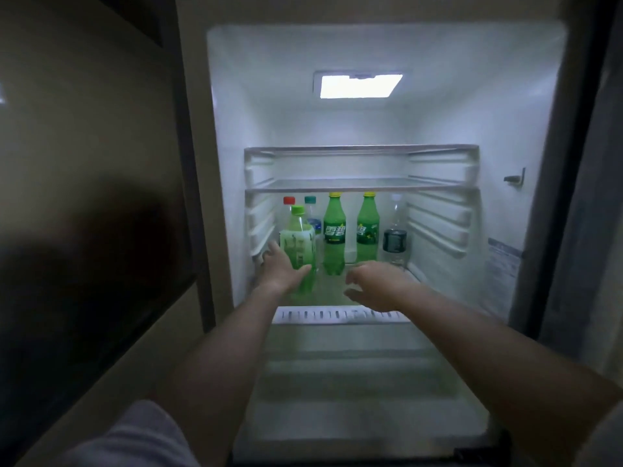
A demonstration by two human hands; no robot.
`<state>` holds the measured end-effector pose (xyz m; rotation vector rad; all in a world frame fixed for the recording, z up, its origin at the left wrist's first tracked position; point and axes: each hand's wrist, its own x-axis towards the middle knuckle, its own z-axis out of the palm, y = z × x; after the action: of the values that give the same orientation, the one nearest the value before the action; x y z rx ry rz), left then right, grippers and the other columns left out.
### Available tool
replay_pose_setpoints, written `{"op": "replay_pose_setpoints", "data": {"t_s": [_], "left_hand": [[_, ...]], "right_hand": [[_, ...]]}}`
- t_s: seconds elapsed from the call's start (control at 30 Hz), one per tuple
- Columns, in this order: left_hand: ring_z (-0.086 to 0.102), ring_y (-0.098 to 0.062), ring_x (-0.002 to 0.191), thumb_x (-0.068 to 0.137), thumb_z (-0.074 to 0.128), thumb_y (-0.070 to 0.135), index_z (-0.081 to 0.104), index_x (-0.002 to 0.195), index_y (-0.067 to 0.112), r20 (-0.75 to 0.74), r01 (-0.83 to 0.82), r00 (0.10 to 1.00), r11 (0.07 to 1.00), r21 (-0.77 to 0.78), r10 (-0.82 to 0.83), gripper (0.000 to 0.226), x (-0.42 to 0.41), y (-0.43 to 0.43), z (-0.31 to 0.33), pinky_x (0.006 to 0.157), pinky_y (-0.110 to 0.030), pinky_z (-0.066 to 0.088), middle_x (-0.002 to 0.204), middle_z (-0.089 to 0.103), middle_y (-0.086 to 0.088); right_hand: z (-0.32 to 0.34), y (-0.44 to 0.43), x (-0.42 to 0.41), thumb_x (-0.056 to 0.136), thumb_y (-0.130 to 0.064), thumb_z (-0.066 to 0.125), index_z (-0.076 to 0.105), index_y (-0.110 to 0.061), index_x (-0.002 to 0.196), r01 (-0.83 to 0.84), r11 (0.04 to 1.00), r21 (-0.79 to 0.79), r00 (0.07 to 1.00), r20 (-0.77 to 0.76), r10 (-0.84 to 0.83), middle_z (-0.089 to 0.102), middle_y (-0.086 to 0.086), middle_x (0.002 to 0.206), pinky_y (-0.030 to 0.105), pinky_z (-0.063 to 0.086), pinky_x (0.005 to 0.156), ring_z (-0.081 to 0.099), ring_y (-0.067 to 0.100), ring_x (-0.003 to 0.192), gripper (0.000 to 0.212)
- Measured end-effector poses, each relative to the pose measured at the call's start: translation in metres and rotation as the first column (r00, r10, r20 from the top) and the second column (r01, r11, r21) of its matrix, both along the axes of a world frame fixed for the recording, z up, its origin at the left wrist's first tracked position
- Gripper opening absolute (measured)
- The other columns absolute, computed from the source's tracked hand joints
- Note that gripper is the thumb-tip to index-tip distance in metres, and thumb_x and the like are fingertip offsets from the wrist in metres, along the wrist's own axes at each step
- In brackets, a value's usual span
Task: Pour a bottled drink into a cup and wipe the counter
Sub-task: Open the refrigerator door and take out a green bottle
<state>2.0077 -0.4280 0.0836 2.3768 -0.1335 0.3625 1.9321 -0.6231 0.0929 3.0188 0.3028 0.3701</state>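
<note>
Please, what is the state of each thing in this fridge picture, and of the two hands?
left hand: grips the pale green bottle.
right hand: open, holds nothing.
pale green bottle: capped, upright, gripped.
green soda bottles: capped, upright, untouched.
clear bottle: upright, untouched.
fridge: open.
fridge light: on.

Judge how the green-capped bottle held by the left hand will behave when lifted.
Probably fairly heavy: the bottle looks full. Tall and narrow, so a high push may tip it. Possibly slippery: smooth plastic in a fridge, though the left hand wraps its lower part.
</note>
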Motion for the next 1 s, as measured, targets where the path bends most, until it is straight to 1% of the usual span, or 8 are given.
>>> {"op": "replay_pose_setpoints", "data": {"t_s": [0.23, 0.33, 0.43, 0.57, 0.67, 0.83, 0.93, 1.0], "left_hand": [[0.052, -0.035, 0.123, 0.067, 0.086, 0.05, 0.016, 0.148, 0.016, 0.118, 0.02, 0.993, 0.975, -0.22, 0.006, 0.112, 0.047, -0.028, -0.002, 0.097, -0.042, 0.048, 0.138, 0.047, -0.017], [0.053, -0.034, 0.121, 0.064, 0.088, 0.049, 0.019, 0.143, 0.023, 0.112, 0.008, 0.993, 0.952, -0.305, 0.028, 0.108, 0.065, -0.036, -0.006, 0.097, -0.044, 0.049, 0.135, 0.051, -0.014], [0.059, -0.029, 0.109, 0.062, 0.088, 0.045, 0.023, 0.136, 0.036, 0.11, 0.0, 0.993, 0.925, -0.379, 0.045, 0.098, 0.079, -0.034, -0.015, 0.088, -0.045, 0.052, 0.127, 0.058, -0.006], [0.06, -0.021, 0.103, 0.064, 0.087, 0.037, 0.035, 0.125, 0.041, 0.137, 0.037, 0.99, 0.901, -0.432, 0.025, 0.081, 0.085, -0.03, -0.023, 0.084, -0.041, 0.054, 0.112, 0.06, 0.007], [0.062, -0.016, 0.101, 0.067, 0.088, 0.029, 0.038, 0.13, 0.036, 0.151, 0.118, 0.987, 0.869, -0.481, -0.051, 0.08, 0.086, -0.028, -0.027, 0.085, -0.043, 0.057, 0.109, 0.06, 0.011], [0.063, -0.015, 0.104, 0.069, 0.086, 0.023, 0.039, 0.14, 0.026, 0.196, 0.195, 0.976, 0.797, -0.571, -0.099, 0.085, 0.07, -0.028, -0.033, 0.07, -0.027, 0.056, 0.118, 0.062, 0.004], [0.066, -0.016, 0.106, 0.062, 0.085, 0.037, 0.046, 0.134, 0.028, 0.241, 0.252, 0.963, 0.738, -0.626, -0.124, 0.082, 0.055, -0.029, -0.038, 0.086, -0.042, 0.059, 0.118, 0.065, 0.003], [0.067, -0.015, 0.103, 0.064, 0.085, 0.041, 0.05, 0.128, 0.032, 0.286, 0.293, 0.948, 0.721, -0.628, -0.136, 0.073, 0.044, -0.028, -0.035, 0.087, -0.046, 0.059, 0.115, 0.067, 0.006]], "right_hand": [[-0.01, -0.006, 0.062, 0.095, -0.041, 0.055, 0.062, -0.017, 0.114, -0.036, 0.997, 0.066, 0.999, 0.025, 0.035, 0.064, 0.004, 0.11, 0.034, 0.052, 0.078, 0.062, 0.023, 0.098, 0.032], [-0.012, -0.008, 0.082, 0.095, -0.039, 0.056, 0.061, -0.014, 0.109, -0.067, 0.992, 0.109, 0.998, 0.03, 0.064, 0.063, 0.006, 0.103, 0.034, 0.052, 0.079, 0.062, 0.024, 0.095, 0.029], [-0.012, -0.005, 0.099, 0.096, -0.034, 0.057, 0.06, -0.013, 0.111, -0.083, 0.978, 0.19, 0.997, 0.023, 0.08, 0.061, 0.003, 0.101, 0.03, 0.048, 0.077, 0.057, 0.019, 0.089, 0.026], [-0.026, 0.001, 0.117, 0.092, -0.038, 0.063, 0.05, -0.013, 0.13, -0.053, 0.932, 0.358, 0.996, -0.048, 0.075, 0.06, 0.008, 0.126, 0.039, 0.051, 0.095, 0.059, 0.023, 0.108, 0.047], [-0.04, 0.01, 0.121, 0.092, -0.037, 0.063, 0.034, -0.012, 0.146, -0.081, 0.838, 0.539, 0.993, -0.028, 0.114, 0.047, 0.009, 0.145, 0.037, 0.04, 0.108, 0.049, 0.024, 0.129, 0.066], [-0.053, 0.015, 0.117, 0.092, -0.022, 0.064, 0.04, -0.012, 0.141, -0.119, 0.619, 0.776, 0.982, 0.001, 0.187, 0.058, 0.007, 0.134, 0.02, 0.046, 0.091, 0.054, 0.009, 0.112, 0.056], [-0.059, 0.011, 0.111, 0.09, -0.024, 0.067, 0.048, -0.015, 0.134, -0.126, 0.52, 0.845, 0.977, 0.016, 0.212, 0.059, 0.002, 0.129, 0.016, 0.048, 0.084, 0.058, 0.012, 0.115, 0.049], [-0.055, 0.01, 0.103, 0.087, -0.022, 0.07, 0.052, -0.012, 0.128, -0.145, 0.482, 0.864, 0.975, 0.043, 0.217, 0.06, -0.001, 0.122, 0.015, 0.052, 0.08, 0.06, 0.011, 0.11, 0.046]]}}
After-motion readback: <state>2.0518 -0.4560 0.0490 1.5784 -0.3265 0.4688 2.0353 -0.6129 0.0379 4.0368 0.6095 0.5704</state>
